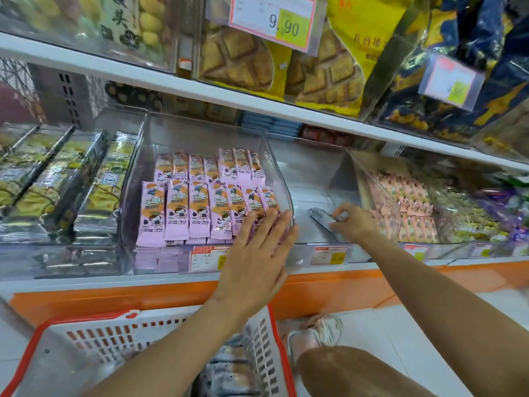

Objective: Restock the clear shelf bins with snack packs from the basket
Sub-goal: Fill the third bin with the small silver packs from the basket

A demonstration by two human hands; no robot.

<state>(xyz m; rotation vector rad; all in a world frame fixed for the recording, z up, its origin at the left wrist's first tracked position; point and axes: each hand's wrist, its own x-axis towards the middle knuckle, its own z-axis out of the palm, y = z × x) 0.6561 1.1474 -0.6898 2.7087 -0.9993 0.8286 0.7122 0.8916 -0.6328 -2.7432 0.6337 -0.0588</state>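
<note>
A clear shelf bin holds two rows of upright pink snack packs. My left hand lies flat with straight fingers against the front right packs and the bin's curved wall. To its right sits a nearly bare clear bin. Inside it, my right hand pinches a grey silver snack pack low near the bin's floor. The white basket with a red rim stands below the shelf, with grey packs showing in it beside my left forearm.
Yellow-green foil packs fill the bin at left. A bin of pale pink packs and mixed sweets lies at right. The upper shelf carries biscuit bags and a 9.90 price tag. An orange shelf edge runs below.
</note>
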